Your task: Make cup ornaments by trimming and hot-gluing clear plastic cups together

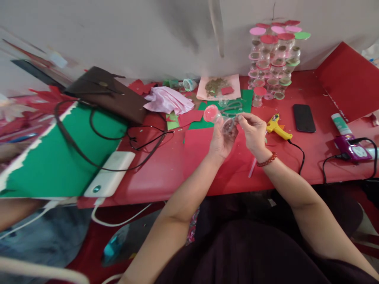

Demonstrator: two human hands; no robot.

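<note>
My left hand [222,140] is closed around a small clear plastic cup piece [227,125], held above the table. A round pink-red disc [211,113] on a clear part shows at the left of that hand. My right hand [252,128], with a beaded bracelet at the wrist, is pinched at the right side of the plastic piece. What lies between its fingertips is too small to make out. Just beyond the hands are grey scissors [233,106] on a green sheet [246,100]. To the right of my right hand lies a yellow glue gun [278,128].
A tower of clear cups with coloured discs [268,59] stands at the back. Right are a black phone [304,118] and a purple power socket [352,150] with cables. Left lie a brown bag [112,94], a white power bank [111,173] and pink cloth [168,100].
</note>
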